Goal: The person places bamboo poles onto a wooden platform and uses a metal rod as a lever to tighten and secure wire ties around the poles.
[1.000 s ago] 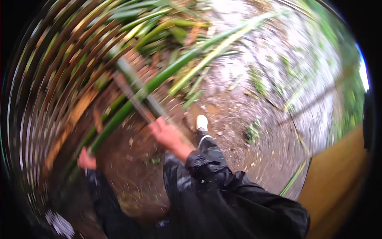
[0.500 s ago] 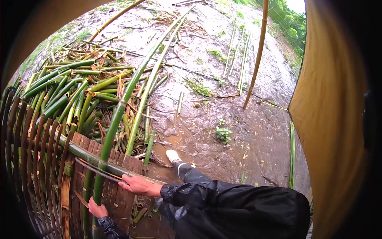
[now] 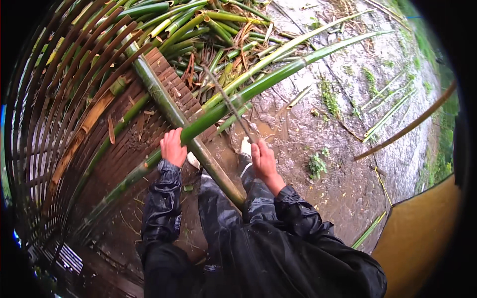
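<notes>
A long green bamboo pole (image 3: pixel 248 94) slants from lower left to upper right, lying across a thicker bamboo rail (image 3: pixel 156 89). My left hand (image 3: pixel 172 147) is closed round the pole just left of where it crosses the rail. To the right of the rail, my right hand (image 3: pixel 264 161) grips the end of a long thin dark blade (image 3: pixel 226 99), held above the pole and pointing up-left. The blade is smeared by motion, and its handle is hidden in my fist. A second, paler pole (image 3: pixel 278 58) runs alongside, beyond the first.
Cut bamboo pieces (image 3: pixel 198 32) are heaped at the far left. Curved slats (image 3: pixel 62 107) stand along the left side. A slatted platform (image 3: pixel 166 69) lies beneath the rail. Wet mud (image 3: pixel 293 184), a leaning stick (image 3: pixel 407 131) and a tan sheet (image 3: pixel 422 238) are on the right.
The view has swung left and down. My left hand has shifted along the pole to beside the rail. My right hand has lifted the blade off to the pole's right.
</notes>
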A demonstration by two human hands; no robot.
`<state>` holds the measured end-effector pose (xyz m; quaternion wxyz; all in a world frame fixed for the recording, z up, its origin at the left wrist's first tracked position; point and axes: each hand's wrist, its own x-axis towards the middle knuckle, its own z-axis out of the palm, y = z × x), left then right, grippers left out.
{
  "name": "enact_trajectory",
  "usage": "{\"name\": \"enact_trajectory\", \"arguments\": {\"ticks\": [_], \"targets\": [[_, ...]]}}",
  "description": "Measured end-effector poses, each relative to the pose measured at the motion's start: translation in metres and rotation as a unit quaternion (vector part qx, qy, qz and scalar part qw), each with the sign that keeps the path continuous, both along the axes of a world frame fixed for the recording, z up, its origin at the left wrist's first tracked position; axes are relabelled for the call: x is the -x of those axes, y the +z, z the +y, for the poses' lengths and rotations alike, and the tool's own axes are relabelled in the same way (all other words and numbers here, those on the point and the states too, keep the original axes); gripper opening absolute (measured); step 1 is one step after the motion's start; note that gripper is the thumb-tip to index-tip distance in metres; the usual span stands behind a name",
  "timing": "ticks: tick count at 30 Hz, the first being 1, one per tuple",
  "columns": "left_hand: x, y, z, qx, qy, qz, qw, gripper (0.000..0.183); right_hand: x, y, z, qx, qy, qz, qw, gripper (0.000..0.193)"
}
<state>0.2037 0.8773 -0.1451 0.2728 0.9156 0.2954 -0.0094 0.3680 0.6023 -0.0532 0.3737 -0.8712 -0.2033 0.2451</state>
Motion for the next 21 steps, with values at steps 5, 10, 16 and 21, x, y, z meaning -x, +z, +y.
{"name": "enact_trajectory", "arguments": {"ticks": [5,10,16,21], "targets": [[-0.046,0.021,-0.030,-0.027,-0.020,0.001,0.999,0.061,-0.032,0.005,-0.029,-0.044,-0.018,0.001,0.999,0.032],[-0.083,0.009,-0.058,-0.045,-0.059,-0.005,0.997,0.060,-0.066,-0.009,-0.064,-0.037,-0.070,0.015,0.997,0.032],[-0.103,-0.013,-0.080,-0.096,-0.058,0.092,0.989,0.059,-0.087,-0.014,-0.080,-0.044,-0.088,0.038,0.994,0.031],[-0.193,-0.009,-0.113,0.000,-0.085,0.088,0.992,0.056,-0.090,-0.020,-0.080,-0.029,-0.062,0.045,0.997,0.031]]}}
